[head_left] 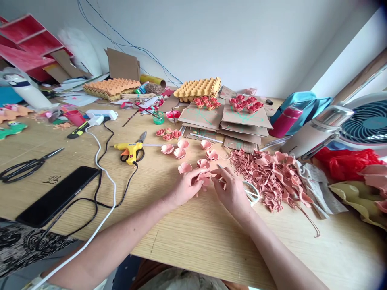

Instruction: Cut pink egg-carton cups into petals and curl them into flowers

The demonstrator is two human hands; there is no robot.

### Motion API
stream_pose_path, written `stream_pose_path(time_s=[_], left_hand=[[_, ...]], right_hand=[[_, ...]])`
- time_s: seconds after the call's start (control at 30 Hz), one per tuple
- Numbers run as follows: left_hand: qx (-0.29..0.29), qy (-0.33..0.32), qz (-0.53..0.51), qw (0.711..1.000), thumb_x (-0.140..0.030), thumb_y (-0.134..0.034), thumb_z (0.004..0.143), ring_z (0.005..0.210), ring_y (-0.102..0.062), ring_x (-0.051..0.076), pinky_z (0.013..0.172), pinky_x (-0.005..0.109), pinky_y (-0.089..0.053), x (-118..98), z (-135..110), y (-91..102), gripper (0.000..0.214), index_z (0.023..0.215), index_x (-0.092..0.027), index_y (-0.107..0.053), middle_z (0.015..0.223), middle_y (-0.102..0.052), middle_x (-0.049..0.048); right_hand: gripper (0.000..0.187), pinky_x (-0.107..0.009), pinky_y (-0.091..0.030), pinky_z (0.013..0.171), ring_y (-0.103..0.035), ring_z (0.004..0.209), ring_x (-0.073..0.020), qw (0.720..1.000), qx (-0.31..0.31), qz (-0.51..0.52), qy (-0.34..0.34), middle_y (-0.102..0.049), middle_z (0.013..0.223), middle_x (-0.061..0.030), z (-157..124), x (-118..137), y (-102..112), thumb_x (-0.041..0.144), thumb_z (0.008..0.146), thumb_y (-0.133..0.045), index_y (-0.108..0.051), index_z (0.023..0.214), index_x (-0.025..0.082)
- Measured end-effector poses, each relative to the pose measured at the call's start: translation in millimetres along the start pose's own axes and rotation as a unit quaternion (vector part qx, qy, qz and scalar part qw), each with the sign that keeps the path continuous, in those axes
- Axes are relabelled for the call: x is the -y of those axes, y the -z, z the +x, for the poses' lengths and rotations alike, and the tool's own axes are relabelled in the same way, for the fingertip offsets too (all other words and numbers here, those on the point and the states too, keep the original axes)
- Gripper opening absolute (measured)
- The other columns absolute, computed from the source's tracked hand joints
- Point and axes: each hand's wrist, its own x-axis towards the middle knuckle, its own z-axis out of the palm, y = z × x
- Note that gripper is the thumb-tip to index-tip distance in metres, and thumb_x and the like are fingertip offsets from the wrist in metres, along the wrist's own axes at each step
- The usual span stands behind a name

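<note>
Near the table's front, my left hand (185, 188) is closed around a pink egg-carton flower piece (204, 179), its petals showing past the fingers. My right hand (230, 189) meets it from the other side, thumb and fingers pinched at the piece's edge. White-handled scissors (253, 196) show beside and behind the right hand; a blade tip pokes out above its knuckles, and the middle is hidden. Just beyond my hands stand several pale pink cup flowers (179, 153). A heap of pink carton scraps (272, 175) lies to the right.
Left of my hands are a yellow glue gun (130, 153), black scissors (30, 164), a phone (59, 196) and trailing cables. Red flowers (246, 104) sit on stacked cardboard (244, 121) behind. A thermos (317, 131) and fan (363, 121) stand at right.
</note>
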Motion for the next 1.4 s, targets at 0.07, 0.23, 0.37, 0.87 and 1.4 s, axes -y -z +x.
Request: stream_pose_path(time_s=[0.07, 0.23, 0.37, 0.87, 1.4], left_hand=[[-0.016, 0.008, -0.014, 1.000, -0.015, -0.053, 0.086, 0.072, -0.068, 0.014, 0.045, 0.016, -0.052, -1, 1, -0.7, 0.040, 0.126, -0.017, -0.057, 0.102, -0.067, 0.0082], [-0.030, -0.006, -0.037, 0.999, -0.015, -0.055, 0.085, 0.083, -0.069, 0.016, 0.053, 0.019, -0.056, 3, 2, -2.4, 0.036, 0.120, -0.018, -0.058, 0.105, -0.067, 0.0075], [-0.030, -0.051, -0.027, 0.998, -0.011, -0.055, 0.083, 0.091, -0.067, 0.016, 0.071, 0.024, -0.058, 8, 3, -5.4, 0.036, 0.118, -0.017, -0.058, 0.113, -0.065, 0.0090], [-0.026, -0.053, -0.007, 0.998, -0.022, -0.066, 0.083, 0.095, -0.069, 0.019, 0.082, 0.031, -0.057, -6, -1, -6.8, 0.035, 0.117, -0.015, -0.058, 0.114, -0.067, 0.0113], [0.010, -0.009, -0.097, 0.995, -0.018, -0.064, 0.083, 0.095, -0.069, 0.019, 0.083, 0.031, -0.057, -10, 2, -5.1, 0.029, 0.112, -0.014, -0.062, 0.108, -0.069, 0.0091]], right_hand=[[0.017, -0.023, -0.045, 0.062, -0.055, 0.061, -0.0102, 1.000, 0.002, 0.004, -0.010, -0.059, 0.092, -0.0025, 0, -1, 0, 0.021, 0.089, -0.052, -0.063, 0.102, 0.020], [0.018, -0.025, -0.045, 0.065, -0.057, 0.064, -0.0121, 1.000, 0.013, -0.004, -0.008, -0.060, 0.088, -0.0030, -2, 2, -2, 0.022, 0.089, -0.052, -0.066, 0.100, 0.020], [0.019, -0.026, -0.046, 0.068, -0.059, 0.071, -0.0138, 0.999, 0.030, -0.014, 0.003, -0.060, 0.091, -0.0039, -3, 8, -3, 0.019, 0.088, -0.053, -0.068, 0.100, 0.022], [0.016, -0.024, -0.033, 0.056, -0.054, 0.063, -0.0123, 0.981, 0.001, -0.193, 0.013, -0.060, 0.095, -0.0038, -4, 8, -3, 0.018, 0.091, -0.049, -0.064, 0.092, 0.022], [0.020, -0.023, -0.032, 0.055, -0.054, 0.064, -0.0121, 0.986, 0.024, -0.162, 0.005, -0.059, 0.089, -0.0021, -4, 6, 0, 0.019, 0.093, -0.050, -0.067, 0.099, 0.026]])
